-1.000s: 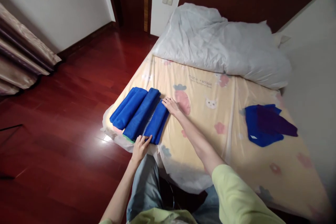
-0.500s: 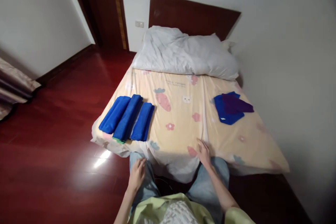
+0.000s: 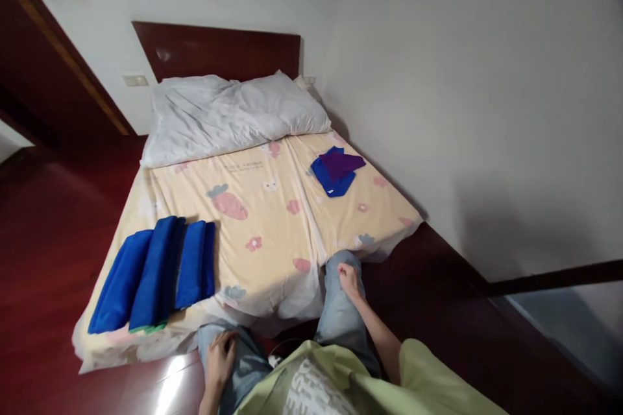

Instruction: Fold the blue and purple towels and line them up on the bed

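Observation:
My left hand (image 3: 220, 358) rests on my left thigh, fingers curled in, with nothing visible in it. On my right knee lies my right hand (image 3: 348, 280), closed loosely and holding nothing that I can see. Several folded blue cloths (image 3: 156, 272) lie side by side at the bed's near left corner, beyond my left hand. One has a green edge at its near end. Farther off on the right side of the bed, a purple cloth (image 3: 344, 165) lies partly over a flat blue cloth (image 3: 331, 183) with a small white label.
The bed (image 3: 263, 227) has a yellowish sheet with carrot and flower prints. A white pillow or folded quilt (image 3: 233, 117) lies along the dark headboard (image 3: 224, 48). A wall (image 3: 462, 91) runs along the right, and dark red floor (image 3: 53, 240) shows at left.
My view has swung to the right, so the bed sits farther left. My right hand has come off the bed's edge onto my right knee and closed. The cloths lie as before.

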Available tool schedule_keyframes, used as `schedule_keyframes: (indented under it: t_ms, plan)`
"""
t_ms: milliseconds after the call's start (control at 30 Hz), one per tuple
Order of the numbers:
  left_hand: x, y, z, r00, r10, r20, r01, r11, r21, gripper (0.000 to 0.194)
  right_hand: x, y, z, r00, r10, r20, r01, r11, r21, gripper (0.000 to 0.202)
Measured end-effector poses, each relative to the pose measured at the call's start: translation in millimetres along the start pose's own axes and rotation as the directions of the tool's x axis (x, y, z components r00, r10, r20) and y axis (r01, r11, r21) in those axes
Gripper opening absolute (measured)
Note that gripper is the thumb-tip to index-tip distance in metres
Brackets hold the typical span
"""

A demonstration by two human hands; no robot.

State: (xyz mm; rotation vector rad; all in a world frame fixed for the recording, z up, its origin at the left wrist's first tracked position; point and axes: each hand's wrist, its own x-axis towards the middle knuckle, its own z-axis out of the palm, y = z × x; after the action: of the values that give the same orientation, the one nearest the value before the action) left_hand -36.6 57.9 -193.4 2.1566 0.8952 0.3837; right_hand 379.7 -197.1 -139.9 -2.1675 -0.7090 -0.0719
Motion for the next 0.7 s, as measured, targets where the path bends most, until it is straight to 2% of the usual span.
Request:
schedule_keyframes:
  t_ms: [533, 700]
  plan:
    - [3.5, 9.0, 1.6, 0.999, -0.011, -0.036, 0.014, 0.996, 0.083, 0.035, 8.0, 14.7, 0.3, 0.992, 0.107, -0.065, -0.095, 0.981, 0.169, 0.017]
    - [1.6, 11.8, 1.5, 1.000, -0.002, -0.011, 0.003, 0.992, 0.130, 0.037, 34.1, 22.6, 2.8, 0.977, 0.186, -0.102, -0.161, 0.964, 0.210, 0.016]
